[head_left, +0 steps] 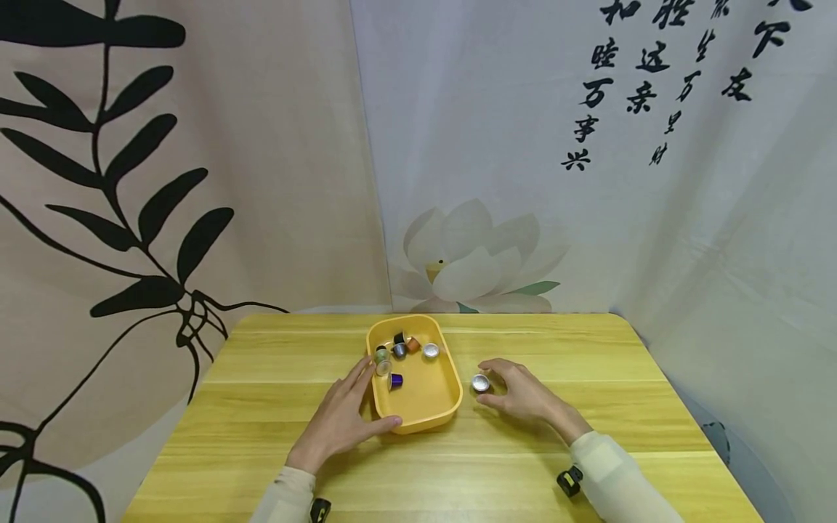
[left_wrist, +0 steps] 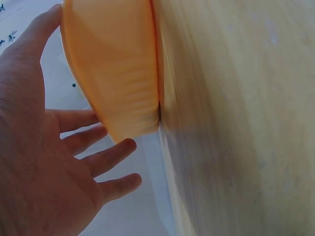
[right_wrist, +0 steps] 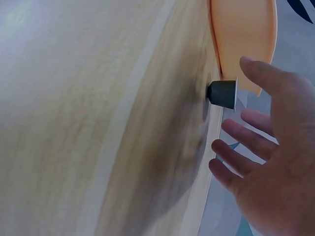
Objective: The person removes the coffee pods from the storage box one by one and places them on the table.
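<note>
Your left hand [head_left: 336,421] spreads beside the yellow tray [head_left: 428,392] on the wooden desk [head_left: 562,349], thumb and fingers apart and touching its rim, while your right hand [head_left: 523,394] frames a dark capsule [right_wrist: 224,94], thumb and fingers parted with a gap around it. The capsule stands upright on the desk, silver face up, just right of the tray. Inside, a purple capsule [head_left: 396,380], a brown capsule [head_left: 413,345] and a silver-topped capsule [head_left: 431,351] sit among others.

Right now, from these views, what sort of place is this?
Probably an indoor tabletop workspace: a wooden table, printed hangings that look like cloth behind it, and a yellow tray holding small capsules.
</note>
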Demonstrator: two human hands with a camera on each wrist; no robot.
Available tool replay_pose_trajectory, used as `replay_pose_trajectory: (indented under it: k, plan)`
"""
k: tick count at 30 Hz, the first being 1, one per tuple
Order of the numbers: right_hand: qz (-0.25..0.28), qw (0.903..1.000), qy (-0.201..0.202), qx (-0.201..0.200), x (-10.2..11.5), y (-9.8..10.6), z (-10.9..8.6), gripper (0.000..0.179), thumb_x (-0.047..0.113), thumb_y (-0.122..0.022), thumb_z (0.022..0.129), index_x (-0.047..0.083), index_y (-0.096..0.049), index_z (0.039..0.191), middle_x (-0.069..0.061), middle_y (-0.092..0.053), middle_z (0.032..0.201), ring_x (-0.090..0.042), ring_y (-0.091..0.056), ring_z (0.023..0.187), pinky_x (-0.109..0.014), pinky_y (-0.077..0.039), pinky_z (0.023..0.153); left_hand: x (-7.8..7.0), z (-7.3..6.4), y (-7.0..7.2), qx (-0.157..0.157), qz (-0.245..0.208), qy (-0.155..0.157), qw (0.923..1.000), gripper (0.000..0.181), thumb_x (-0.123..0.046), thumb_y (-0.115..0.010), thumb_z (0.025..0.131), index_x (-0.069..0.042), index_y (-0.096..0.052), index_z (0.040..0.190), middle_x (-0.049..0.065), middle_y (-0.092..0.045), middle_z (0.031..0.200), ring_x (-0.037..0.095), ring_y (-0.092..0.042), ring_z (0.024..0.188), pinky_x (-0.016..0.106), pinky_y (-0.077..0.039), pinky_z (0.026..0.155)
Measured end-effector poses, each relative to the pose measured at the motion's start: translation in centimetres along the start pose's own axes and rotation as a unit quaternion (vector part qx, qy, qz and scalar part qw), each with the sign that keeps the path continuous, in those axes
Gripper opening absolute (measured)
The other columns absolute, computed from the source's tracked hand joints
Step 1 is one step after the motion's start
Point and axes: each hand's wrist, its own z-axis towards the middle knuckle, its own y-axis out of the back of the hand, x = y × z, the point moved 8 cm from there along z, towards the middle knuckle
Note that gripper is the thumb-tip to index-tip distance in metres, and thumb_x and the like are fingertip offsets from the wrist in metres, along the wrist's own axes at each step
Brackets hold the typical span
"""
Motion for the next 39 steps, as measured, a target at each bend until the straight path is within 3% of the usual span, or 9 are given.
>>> replay_pose_trajectory:
  k: [12, 19, 26, 39]
  plan:
    - [-0.011, 0.9992, -0.034, 0.017, 0.3, 0.7, 0.0, 0.075, 0.046, -0.079, 0.107, 0.009, -0.053, 0.167, -0.018, -0.055, 0.173, -0.043, -0.050, 0.162, -0.066, -0.041, 0.135, 0.0, 0.0, 0.0, 0.004, -0.001, -0.003, 1.0000, 0.132, -0.091, -0.076, 0.084, -0.015, -0.028, 0.181, 0.007, -0.021, 0.192, 0.054, -0.035, 0.169, 0.072, -0.028, 0.140]
    - [-0.022, 0.9993, -0.010, 0.028, 0.7, 0.9, 0.2, 0.080, 0.050, -0.072, 0.111, 0.004, -0.046, 0.171, -0.021, -0.050, 0.175, -0.046, -0.047, 0.164, -0.068, -0.039, 0.135, 0.1, 0.0, 0.0, -0.002, -0.004, -0.005, 1.0000, 0.130, -0.088, -0.078, 0.085, -0.013, -0.031, 0.180, 0.007, -0.021, 0.192, 0.056, -0.036, 0.167, 0.075, -0.032, 0.136]
    - [-0.021, 0.9992, -0.001, 0.033, 1.4, 1.5, 0.3, 0.082, 0.050, -0.068, 0.113, 0.008, -0.038, 0.176, -0.022, -0.043, 0.180, -0.047, -0.042, 0.167, -0.069, -0.035, 0.138, 0.0, 0.0, 0.0, -0.005, -0.003, -0.004, 1.0000, 0.128, -0.084, -0.081, 0.086, -0.013, -0.031, 0.180, 0.008, -0.021, 0.191, 0.057, -0.037, 0.166, 0.076, -0.035, 0.135]
    - [-0.042, 0.9977, 0.043, 0.033, 4.8, 2.8, 2.0, 0.085, 0.060, -0.065, 0.111, 0.013, -0.038, 0.177, -0.017, -0.042, 0.181, -0.045, -0.039, 0.169, -0.071, -0.035, 0.137, 0.0, 0.0, 0.0, -0.004, 0.001, -0.008, 1.0000, 0.128, -0.085, -0.080, 0.086, -0.015, -0.028, 0.181, 0.009, -0.021, 0.191, 0.056, -0.037, 0.167, 0.075, -0.032, 0.136]
